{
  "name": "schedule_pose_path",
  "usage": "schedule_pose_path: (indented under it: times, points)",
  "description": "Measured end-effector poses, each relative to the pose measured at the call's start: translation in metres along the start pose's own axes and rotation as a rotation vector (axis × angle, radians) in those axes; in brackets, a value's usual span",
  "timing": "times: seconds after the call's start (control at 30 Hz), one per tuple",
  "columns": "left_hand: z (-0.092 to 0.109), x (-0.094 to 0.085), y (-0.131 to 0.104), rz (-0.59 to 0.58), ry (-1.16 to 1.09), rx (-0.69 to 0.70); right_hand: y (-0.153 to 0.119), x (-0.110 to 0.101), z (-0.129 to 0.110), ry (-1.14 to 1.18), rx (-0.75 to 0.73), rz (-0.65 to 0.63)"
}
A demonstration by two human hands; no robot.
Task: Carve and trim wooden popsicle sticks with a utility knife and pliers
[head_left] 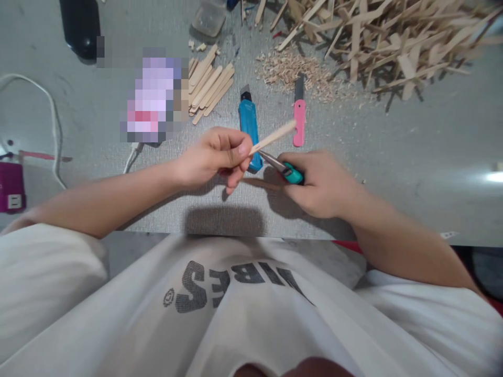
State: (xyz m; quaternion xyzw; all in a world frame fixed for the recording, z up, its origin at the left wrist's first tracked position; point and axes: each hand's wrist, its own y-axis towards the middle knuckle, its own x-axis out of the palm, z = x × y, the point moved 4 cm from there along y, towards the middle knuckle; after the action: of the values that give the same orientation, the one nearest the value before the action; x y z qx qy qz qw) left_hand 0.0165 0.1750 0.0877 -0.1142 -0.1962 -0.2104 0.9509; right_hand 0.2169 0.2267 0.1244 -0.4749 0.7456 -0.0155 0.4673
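Observation:
My left hand (pixel 226 157) pinches a wooden craft stick (pixel 277 135) between thumb and fingers, and the stick points up to the right. In my right hand (pixel 322 183) is a pair of pliers with teal and black grips (pixel 291 173); their tapered metal jaws reach the stick close to my left fingertips. Whether the jaws touch the stick, I cannot tell. Under my hands on the table lies another thin wooden stick (pixel 261 183). A blue utility knife (pixel 248 120) with its blade out lies just behind the held stick. Beyond the stick's tip is a pink-handled folding blade (pixel 299 112).
A big heap of craft sticks (pixel 408 47) fills the far right, with wood shavings (pixel 294 70) before it. A small pile of sticks (pixel 210 86) lies beside a blurred phone (pixel 151 99) on a white cable (pixel 55 115). A black mouse-like object (pixel 81 26) is far left.

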Motion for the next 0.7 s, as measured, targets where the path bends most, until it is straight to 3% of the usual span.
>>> schedule_pose_path:
  times: [0.1,0.23,0.43,0.7]
  points:
    - [-0.008,0.005,-0.004,0.05,-0.065,0.033,0.003,-0.003,0.008,-0.119,0.059,0.131]
    - [-0.009,0.0,-0.006,0.2,0.03,0.144,0.006,-0.006,0.019,-0.23,0.085,0.242]
    - [-0.008,-0.006,-0.007,0.301,0.202,0.229,0.01,-0.004,0.025,-0.302,0.032,0.305]
    - [-0.009,-0.009,-0.011,0.39,0.336,0.19,0.011,-0.004,0.029,-0.305,-0.02,0.372]
